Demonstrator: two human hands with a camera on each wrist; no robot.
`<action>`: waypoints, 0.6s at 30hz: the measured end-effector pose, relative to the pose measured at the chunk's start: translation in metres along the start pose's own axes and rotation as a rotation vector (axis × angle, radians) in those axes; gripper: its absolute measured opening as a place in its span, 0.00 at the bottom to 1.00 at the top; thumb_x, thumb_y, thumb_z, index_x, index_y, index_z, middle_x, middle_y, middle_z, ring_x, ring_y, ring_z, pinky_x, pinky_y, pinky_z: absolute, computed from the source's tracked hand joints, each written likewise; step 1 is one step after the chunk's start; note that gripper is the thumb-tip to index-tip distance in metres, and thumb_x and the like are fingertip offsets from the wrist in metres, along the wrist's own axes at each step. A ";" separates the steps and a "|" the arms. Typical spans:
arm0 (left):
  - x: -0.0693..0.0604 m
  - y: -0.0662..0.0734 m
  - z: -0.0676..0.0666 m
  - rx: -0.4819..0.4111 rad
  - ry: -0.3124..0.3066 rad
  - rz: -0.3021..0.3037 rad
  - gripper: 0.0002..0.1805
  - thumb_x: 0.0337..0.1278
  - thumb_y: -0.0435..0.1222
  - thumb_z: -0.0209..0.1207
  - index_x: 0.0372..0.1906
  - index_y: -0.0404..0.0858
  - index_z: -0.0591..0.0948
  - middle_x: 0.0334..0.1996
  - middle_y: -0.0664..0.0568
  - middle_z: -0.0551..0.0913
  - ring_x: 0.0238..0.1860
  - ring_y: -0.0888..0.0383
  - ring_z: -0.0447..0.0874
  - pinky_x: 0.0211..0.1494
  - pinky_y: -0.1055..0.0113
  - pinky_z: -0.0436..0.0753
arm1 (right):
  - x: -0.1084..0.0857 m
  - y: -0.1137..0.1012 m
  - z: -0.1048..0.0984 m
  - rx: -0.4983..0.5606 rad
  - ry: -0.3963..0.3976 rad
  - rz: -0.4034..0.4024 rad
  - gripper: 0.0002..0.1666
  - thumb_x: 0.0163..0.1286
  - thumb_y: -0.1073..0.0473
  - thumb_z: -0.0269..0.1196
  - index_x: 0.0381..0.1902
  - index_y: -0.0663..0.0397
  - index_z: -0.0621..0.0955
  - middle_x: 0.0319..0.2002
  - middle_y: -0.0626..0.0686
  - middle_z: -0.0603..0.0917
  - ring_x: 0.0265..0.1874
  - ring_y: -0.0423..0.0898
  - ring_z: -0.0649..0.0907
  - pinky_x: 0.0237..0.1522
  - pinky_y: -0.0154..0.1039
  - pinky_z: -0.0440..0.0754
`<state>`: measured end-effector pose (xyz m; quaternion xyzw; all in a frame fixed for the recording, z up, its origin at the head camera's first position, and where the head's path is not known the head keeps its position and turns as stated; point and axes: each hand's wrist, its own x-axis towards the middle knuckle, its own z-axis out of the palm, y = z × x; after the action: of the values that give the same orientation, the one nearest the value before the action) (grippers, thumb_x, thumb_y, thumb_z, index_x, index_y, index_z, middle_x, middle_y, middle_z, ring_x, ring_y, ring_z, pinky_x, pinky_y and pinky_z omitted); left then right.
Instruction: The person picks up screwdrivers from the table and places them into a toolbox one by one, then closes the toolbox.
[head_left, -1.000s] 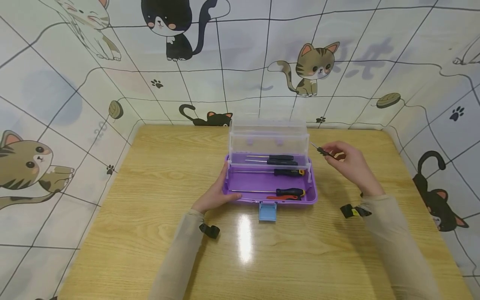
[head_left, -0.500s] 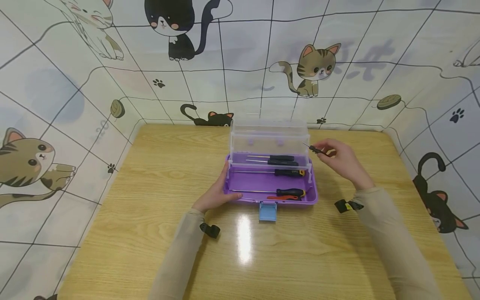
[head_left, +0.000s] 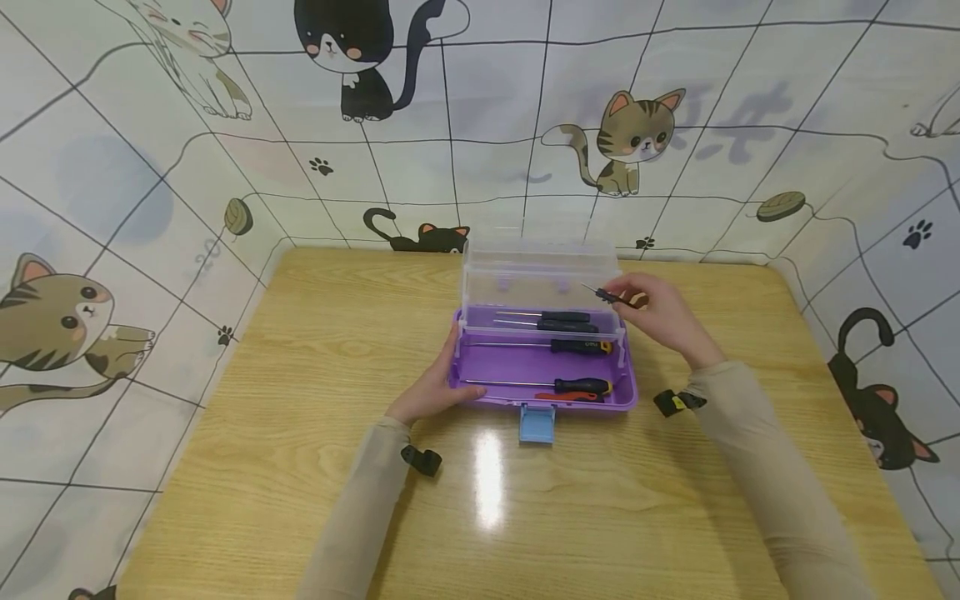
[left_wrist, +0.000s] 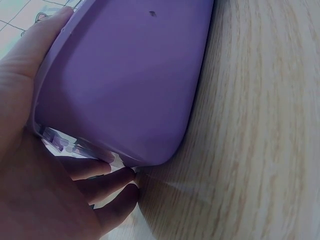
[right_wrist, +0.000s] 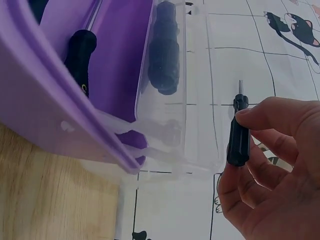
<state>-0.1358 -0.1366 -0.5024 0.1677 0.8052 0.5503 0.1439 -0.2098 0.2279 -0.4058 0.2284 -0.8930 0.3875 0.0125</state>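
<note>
In the head view, a purple toolbox with its clear lid raised stands on the table. My left hand grips the box's left end, thumb at the front rim. In the left wrist view its fingers bend round a corner of the purple wall. My right hand pinches a small black-handled screwdriver between thumb and fingers, tip pointing left, above the box's back right corner. Several larger screwdrivers lie inside, among them a black and yellow one at the front.
A red-orange tool lies along the box's front wall. The blue latch hangs open at the front. Behind the wooden table rises a cat-patterned backdrop.
My right hand has moved left with the small screwdriver, from beside the box to over its back right corner. The left hand keeps its hold.
</note>
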 end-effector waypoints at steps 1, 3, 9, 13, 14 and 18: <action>0.000 0.001 0.000 0.004 -0.001 0.000 0.65 0.52 0.36 0.70 0.76 0.50 0.28 0.76 0.50 0.29 0.74 0.51 0.33 0.74 0.52 0.42 | 0.001 -0.001 0.001 -0.001 -0.004 -0.006 0.13 0.65 0.72 0.61 0.48 0.65 0.81 0.40 0.59 0.83 0.36 0.49 0.76 0.36 0.32 0.76; -0.001 0.003 0.000 -0.002 -0.003 0.006 0.65 0.52 0.35 0.69 0.76 0.47 0.28 0.76 0.48 0.29 0.74 0.49 0.32 0.73 0.50 0.41 | 0.005 -0.004 0.002 -0.006 -0.016 -0.018 0.14 0.64 0.72 0.61 0.48 0.65 0.81 0.39 0.58 0.82 0.35 0.49 0.76 0.36 0.35 0.77; -0.008 0.031 -0.005 -0.021 -0.028 -0.005 0.63 0.53 0.33 0.68 0.75 0.38 0.29 0.75 0.41 0.28 0.74 0.45 0.32 0.73 0.50 0.41 | 0.018 -0.011 0.006 -0.032 -0.061 -0.071 0.14 0.64 0.72 0.61 0.48 0.64 0.81 0.41 0.58 0.82 0.36 0.50 0.76 0.38 0.44 0.76; -0.010 0.038 -0.005 -0.025 -0.026 -0.004 0.62 0.53 0.32 0.67 0.75 0.36 0.30 0.75 0.40 0.29 0.74 0.43 0.33 0.73 0.48 0.42 | 0.026 -0.015 0.009 -0.038 -0.082 -0.100 0.13 0.64 0.73 0.61 0.47 0.64 0.81 0.42 0.59 0.82 0.36 0.51 0.76 0.38 0.46 0.76; -0.010 0.038 -0.005 -0.027 -0.025 -0.002 0.62 0.53 0.32 0.67 0.75 0.36 0.30 0.75 0.40 0.29 0.74 0.43 0.32 0.73 0.48 0.41 | 0.028 -0.016 0.010 -0.038 -0.088 -0.104 0.13 0.64 0.73 0.61 0.47 0.64 0.81 0.41 0.58 0.82 0.36 0.50 0.76 0.37 0.46 0.77; -0.011 0.039 -0.004 -0.026 -0.025 -0.011 0.62 0.53 0.32 0.67 0.75 0.37 0.30 0.75 0.40 0.29 0.74 0.44 0.32 0.73 0.48 0.41 | 0.035 -0.017 0.013 -0.037 -0.109 -0.117 0.13 0.64 0.72 0.61 0.47 0.64 0.82 0.42 0.58 0.82 0.36 0.50 0.77 0.38 0.46 0.77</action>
<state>-0.1237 -0.1317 -0.4640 0.1683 0.7972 0.5576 0.1590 -0.2318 0.1946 -0.3963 0.3007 -0.8845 0.3566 -0.0092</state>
